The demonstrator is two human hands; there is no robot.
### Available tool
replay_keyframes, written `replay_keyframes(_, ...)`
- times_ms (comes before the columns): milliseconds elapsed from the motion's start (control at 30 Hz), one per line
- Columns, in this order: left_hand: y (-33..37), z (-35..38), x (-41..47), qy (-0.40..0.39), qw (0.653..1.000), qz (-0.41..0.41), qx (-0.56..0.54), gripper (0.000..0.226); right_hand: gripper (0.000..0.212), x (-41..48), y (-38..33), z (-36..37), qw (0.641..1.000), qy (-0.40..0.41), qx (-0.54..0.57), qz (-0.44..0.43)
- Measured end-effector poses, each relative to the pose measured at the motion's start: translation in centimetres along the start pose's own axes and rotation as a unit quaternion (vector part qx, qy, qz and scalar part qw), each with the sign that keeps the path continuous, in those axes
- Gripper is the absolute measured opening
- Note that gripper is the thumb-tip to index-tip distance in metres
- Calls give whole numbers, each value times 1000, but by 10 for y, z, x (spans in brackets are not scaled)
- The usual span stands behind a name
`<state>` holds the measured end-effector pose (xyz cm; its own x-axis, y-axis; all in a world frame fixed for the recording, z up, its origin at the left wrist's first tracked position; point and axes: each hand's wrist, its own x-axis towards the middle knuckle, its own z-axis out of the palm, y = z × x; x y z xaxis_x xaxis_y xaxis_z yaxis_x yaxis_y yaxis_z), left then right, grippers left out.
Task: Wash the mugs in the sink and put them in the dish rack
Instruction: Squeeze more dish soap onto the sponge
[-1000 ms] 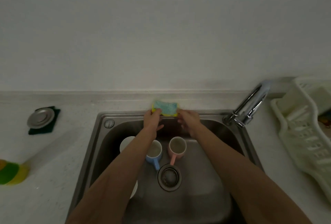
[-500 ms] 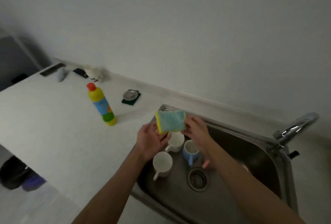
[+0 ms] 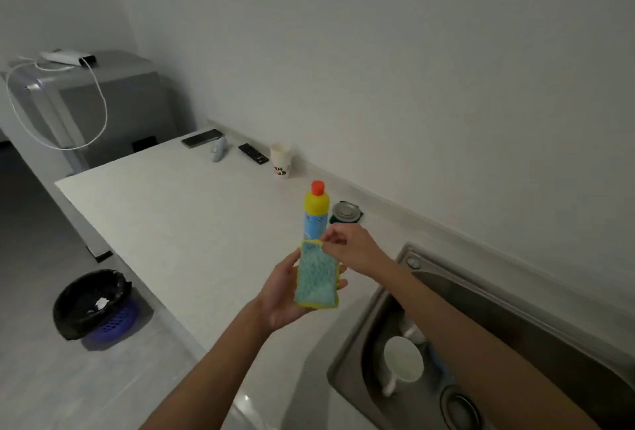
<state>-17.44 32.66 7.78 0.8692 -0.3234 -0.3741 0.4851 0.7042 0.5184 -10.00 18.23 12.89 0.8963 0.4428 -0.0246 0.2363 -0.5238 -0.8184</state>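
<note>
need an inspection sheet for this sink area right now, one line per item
surface: pale countertop beside a steel sink
job's things: white mug in the sink; sponge held over the counter; dish rack not in view
clutter: soap bottle, drain stopper on a dark cloth, paper cups, remote, phone
grips: left hand holds the sponge; right hand pinches its top corner
cables: white cable looping off the grey cabinet
surroundings: plain wall; black-lined bin on the floor
</note>
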Motion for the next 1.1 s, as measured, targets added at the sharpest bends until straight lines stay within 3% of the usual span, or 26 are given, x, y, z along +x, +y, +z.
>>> replay_keyframes(67, 27, -20, 0, 9, 1000, -2, 9, 59, 5, 26, -15, 13, 999, 42, -3, 9)
replay_keyframes(167, 69, -49, 5, 24, 999, 17, 21, 64, 17, 66, -39, 16, 971, 235, -25, 24)
replay_keyframes(233, 90, -59, 11, 23, 999, 24, 32, 65, 30, 84, -51, 12, 947, 288, -136, 34)
replay_keyframes(333, 112, -65, 23, 17, 999, 22, 41, 61, 42, 103, -62, 10, 881, 234, -407, 55)
replay_keyframes(400, 122, -66, 33, 8, 999, 16, 41, 59, 43, 110, -67, 13, 844, 206, -493, 56)
replay_keyframes(567, 129, -67, 59, -24, 999, 2, 41, 57, 30, 115, -68, 14, 801, 145, -578, 52)
replay_keyframes(633, 128, -66, 66, -25, 999, -6, 45, 56, 20, 113, -65, 15, 764, 146, -629, 23)
replay_keyframes(700, 126, -65, 69, -34, 998, -6, 56, 55, 40, 109, -59, 16, 747, 157, -646, 15)
replay_keyframes(833, 122, -62, 70, -57, 996, -22, 66, 51, 38, 103, -44, 17, 718, 168, -676, -16)
replay_keyframes(933, 121, -60, 69, -68, 994, -33, 83, 59, 30, 100, -48, 13, 741, 179, -646, -46)
replay_keyframes(1000, 121, -59, 68, -64, 994, -41, 82, 61, 13, 101, -49, 4, 799, 159, -577, -59)
replay_keyframes(1067, 122, -60, 66, -61, 994, -43, 82, 61, 18, 98, -48, -1, 858, 158, -488, 19)
replay_keyframes(1100, 123, -61, 64, -58, 994, -42, 83, 62, 26, 94, -43, 0, 882, 200, -423, 48)
